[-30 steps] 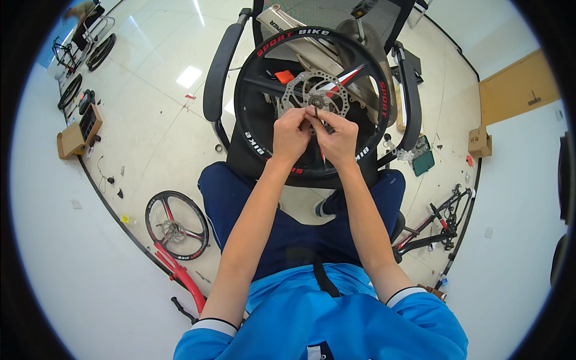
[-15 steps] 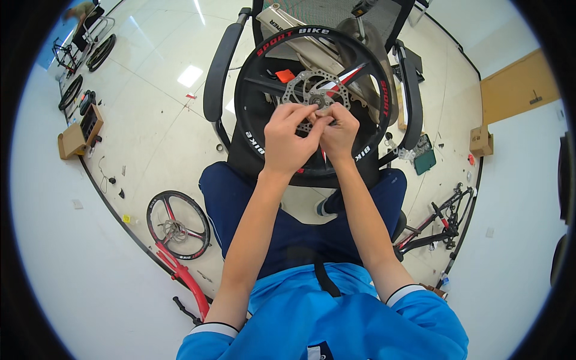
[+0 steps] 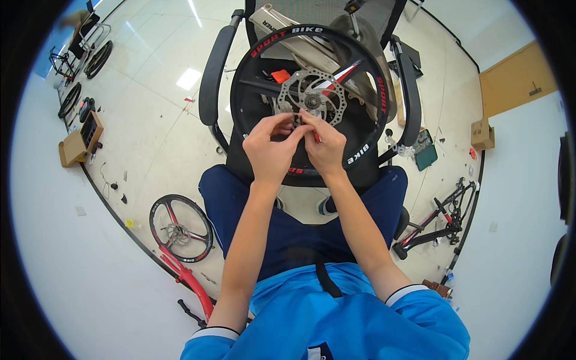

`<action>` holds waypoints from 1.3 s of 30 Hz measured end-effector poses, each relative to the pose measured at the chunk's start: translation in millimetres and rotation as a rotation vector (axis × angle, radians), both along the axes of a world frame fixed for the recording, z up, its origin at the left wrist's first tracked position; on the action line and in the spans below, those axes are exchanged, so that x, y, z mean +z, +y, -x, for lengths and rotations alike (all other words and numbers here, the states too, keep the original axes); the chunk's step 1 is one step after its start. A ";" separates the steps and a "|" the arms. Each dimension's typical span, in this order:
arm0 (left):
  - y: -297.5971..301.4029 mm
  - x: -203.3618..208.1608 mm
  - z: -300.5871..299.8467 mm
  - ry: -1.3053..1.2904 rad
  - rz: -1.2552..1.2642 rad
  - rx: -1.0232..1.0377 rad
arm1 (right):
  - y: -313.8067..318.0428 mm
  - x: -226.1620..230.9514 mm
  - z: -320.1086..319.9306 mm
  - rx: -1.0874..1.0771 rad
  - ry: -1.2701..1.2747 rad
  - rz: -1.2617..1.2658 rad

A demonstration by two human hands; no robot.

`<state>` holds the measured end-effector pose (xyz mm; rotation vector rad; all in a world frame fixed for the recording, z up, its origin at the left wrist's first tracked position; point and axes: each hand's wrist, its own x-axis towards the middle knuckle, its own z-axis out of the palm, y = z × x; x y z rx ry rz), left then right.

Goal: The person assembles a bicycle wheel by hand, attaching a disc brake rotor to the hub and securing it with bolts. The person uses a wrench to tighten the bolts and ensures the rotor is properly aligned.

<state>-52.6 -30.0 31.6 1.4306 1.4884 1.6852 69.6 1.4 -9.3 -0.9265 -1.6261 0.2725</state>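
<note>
Wheel (image 3: pixel 347 74) flat on the chair seat (image 3: pixel 239 157), brake disc (image 3: pixel 340 99) uppermost.
My left grip (image 3: pixel 267 150) and right grip (image 3: pixel 326 147) bring their fingertips together over the wheel, on the disc's front-edge side; I can't tell whether they pinch something small. From here I see a silver frame part (image 3: pixel 285 33) running under the wheel toward the seat's back edge.

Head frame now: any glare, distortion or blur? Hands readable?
Head view: straight room edges bow near the black rim; a bright reflection glares on the pale floor; the brake disc reads clearly; the person at upper left looks soft; the left hand and right hand are sharp enough, but detail between their fingertips is too small to tell.
</note>
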 end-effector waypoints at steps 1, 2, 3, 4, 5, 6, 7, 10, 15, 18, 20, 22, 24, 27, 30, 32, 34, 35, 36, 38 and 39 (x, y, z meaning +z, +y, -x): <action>-1.3 -6.5 -2.2 -0.012 -0.039 0.000 | 0.5 -0.8 2.9 -0.009 0.005 -0.006; -2.2 -12.1 -4.4 -0.025 -0.078 0.000 | 0.8 -1.6 5.4 -0.017 0.009 -0.011; -2.9 -17.3 -5.6 -0.038 -0.118 0.001 | 1.7 -2.1 8.0 -0.026 0.013 -0.017; -2.1 -12.4 -5.7 0.034 -0.138 0.017 | 5.9 -3.0 10.5 -0.039 0.039 -0.038; -1.5 -7.9 -6.5 0.053 -0.146 -0.005 | 6.5 -3.4 9.3 -0.052 0.049 -0.022; -1.1 -3.9 -7.5 0.072 -0.155 -0.028 | 6.8 -3.8 7.8 -0.067 0.060 -0.007; -0.1 -1.0 -6.2 0.096 -0.167 -0.047 | 7.5 -0.7 9.3 -0.077 0.075 0.006; 3.7 -0.3 -4.0 0.163 -0.176 -0.074 | 7.1 4.0 12.8 -0.136 0.110 0.020; 0.3 -1.6 1.9 0.029 -0.112 -0.132 | 3.6 -1.3 20.5 -0.215 0.087 -0.040; -6.5 -4.3 2.8 -0.152 0.076 -0.061 | 2.9 -1.1 23.8 -0.217 0.077 -0.069; -12.1 -3.7 1.0 -0.343 0.175 -0.024 | 4.9 -3.9 25.2 -0.217 0.052 -0.108; -11.3 -7.5 -1.6 -0.351 0.128 -0.010 | 5.2 -4.8 27.2 -0.214 0.042 -0.117; -10.1 -9.1 -0.6 -0.190 0.038 0.017 | 0.8 -4.1 29.5 -0.207 0.046 -0.096; -4.9 -3.9 4.0 0.185 -0.103 0.036 | -5.4 -7.6 25.6 -0.182 -0.004 -0.051; 0.5 11.4 9.0 0.311 -0.153 -0.017 | -2.6 1.5 20.1 -0.185 -0.025 -0.073; 3.7 14.9 12.2 0.373 -0.203 -0.073 | -2.0 12.5 18.4 -0.131 -0.036 -0.085; 11.8 16.1 12.4 0.466 -0.272 -0.129 | -0.3 11.7 15.5 -0.068 -0.041 -0.005; 17.0 16.7 12.5 0.512 -0.315 -0.153 | 2.8 13.6 14.1 -0.035 -0.045 0.027; 20.1 13.1 15.0 0.550 -0.365 -0.196 | 1.0 15.2 12.5 -0.029 -0.011 0.075; 27.2 18.2 16.2 0.625 -0.435 -0.284 | 1.1 15.6 6.3 -0.038 0.007 0.116; 32.5 20.8 17.6 0.664 -0.469 -0.326 | 2.2 16.5 3.7 -0.042 0.017 0.137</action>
